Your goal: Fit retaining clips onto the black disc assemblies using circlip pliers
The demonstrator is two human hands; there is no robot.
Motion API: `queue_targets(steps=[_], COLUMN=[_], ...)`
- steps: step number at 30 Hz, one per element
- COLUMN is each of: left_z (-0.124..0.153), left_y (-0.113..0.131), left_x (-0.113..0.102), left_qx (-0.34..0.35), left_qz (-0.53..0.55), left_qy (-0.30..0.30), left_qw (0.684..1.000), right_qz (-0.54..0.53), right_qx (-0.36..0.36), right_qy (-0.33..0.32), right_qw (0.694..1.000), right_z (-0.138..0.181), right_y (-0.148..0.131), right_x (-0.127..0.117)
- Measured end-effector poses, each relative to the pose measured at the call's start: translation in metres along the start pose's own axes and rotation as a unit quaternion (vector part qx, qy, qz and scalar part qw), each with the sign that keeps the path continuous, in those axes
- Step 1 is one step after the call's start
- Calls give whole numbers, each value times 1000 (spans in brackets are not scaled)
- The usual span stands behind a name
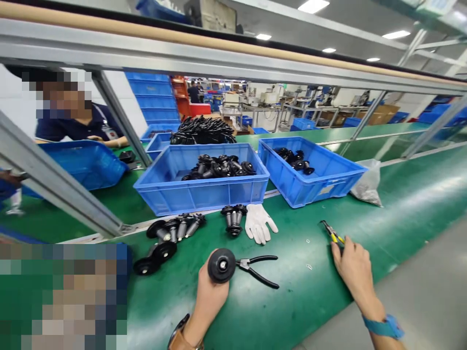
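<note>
While the left grip (213, 287) is clamped around the black wheel part (222, 265), its disc faces up and hides most of the fingers beneath, so a slanted or shallow hold would be hard to notice, and the part could roll or slip out. Immediately right of that grip, the black-handled pliers (260, 266) lie on the desk (270, 316) with their handles spread; whether their nose touches the disc I cannot tell. A sideways sweep of the left wrist could knock them or snag a handle. Farther right, between the two grips, a small pale ring (309, 267) lies loose; being so light, it could be brushed away by a sleeve or tool and lost. The right grip (353, 265) is closed on the yellow-handled pliers (333, 235), whose tips point away from it; a careless swing back toward the left grip could scratch the disc or pinch a finger. Beyond the left grip, the white glove (260, 223) lies flat beside a cluster of rollers (234, 219), leaving both grips bare against metal edges. Off to its upper left, a pile of wheel parts (164, 236) leans together, and one bump could set them rolling. Farthest out, the blue bin (207, 194) could catch an overreaching arm.
</note>
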State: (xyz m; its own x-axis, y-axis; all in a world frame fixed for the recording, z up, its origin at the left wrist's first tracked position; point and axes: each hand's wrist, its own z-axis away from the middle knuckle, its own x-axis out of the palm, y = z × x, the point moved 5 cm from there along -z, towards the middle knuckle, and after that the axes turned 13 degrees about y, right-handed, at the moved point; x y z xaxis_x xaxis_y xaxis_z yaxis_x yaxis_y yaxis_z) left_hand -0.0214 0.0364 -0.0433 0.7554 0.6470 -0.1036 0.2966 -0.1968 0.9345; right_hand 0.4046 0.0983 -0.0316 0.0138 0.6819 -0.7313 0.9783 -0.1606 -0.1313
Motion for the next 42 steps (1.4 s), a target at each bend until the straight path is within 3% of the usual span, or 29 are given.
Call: queue_targets(steps=[4, 9, 12, 15, 42], left_z=[11, 14, 11, 8, 8], left_y=[-2, 6, 22, 33, 38], left_x=[2, 3, 6, 7, 12], left_qx=[-5, -1, 26, 43, 27], left_qz=[-1, 17, 26, 33, 59], left_qy=[4, -31, -85, -106, -135], left_qw=[1000, 999, 996, 993, 989], right_qz=[-156, -351, -367, -341, -291], right_qx=[-83, -191, -241, -271, -312], right_qy=[7, -100, -154, -166, -138], right_qw=[984, 911, 885, 885, 894], right_z=[8, 30, 43, 49, 47], right_y=[-29, -121, -167, -190, -199], right_x=[-26, -84, -105, -108, -102])
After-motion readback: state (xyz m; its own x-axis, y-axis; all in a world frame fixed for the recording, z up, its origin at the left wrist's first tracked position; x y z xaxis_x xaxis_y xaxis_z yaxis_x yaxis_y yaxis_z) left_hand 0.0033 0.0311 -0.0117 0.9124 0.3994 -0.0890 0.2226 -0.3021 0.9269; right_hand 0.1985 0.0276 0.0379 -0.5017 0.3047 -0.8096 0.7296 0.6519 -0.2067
